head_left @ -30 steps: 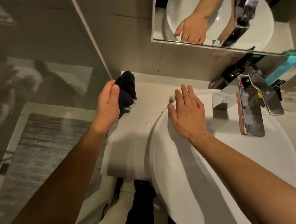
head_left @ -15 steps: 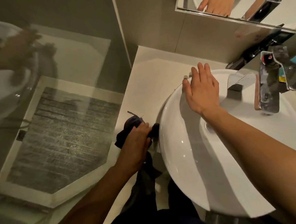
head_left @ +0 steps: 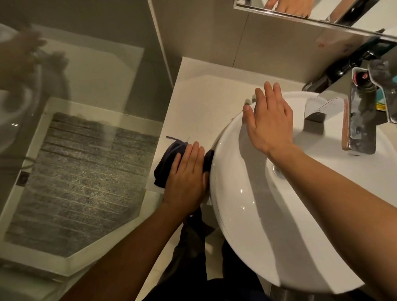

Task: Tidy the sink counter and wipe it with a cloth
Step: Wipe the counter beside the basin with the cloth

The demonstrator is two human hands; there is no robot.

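Dark navy cloth (head_left: pixel 165 166) lies bunched at the front edge of the pale bench (head_left: pixel 201 99), against the white basin (head_left: pixel 254 216). My left grip (head_left: pixel 185 176) presses it flat, fingers straight. My right grip (head_left: pixel 269 121) rests wide and flat on the basin's far rim, holding nothing.

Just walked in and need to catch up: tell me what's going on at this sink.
A person is cleaning the sink counter. Their left hand presses a dark cloth flat onto the white counter near its front edge, right against the side of the round white basin. Their right hand rests flat, fingers straight, on the basin's far rim. The chrome faucet is untouched.
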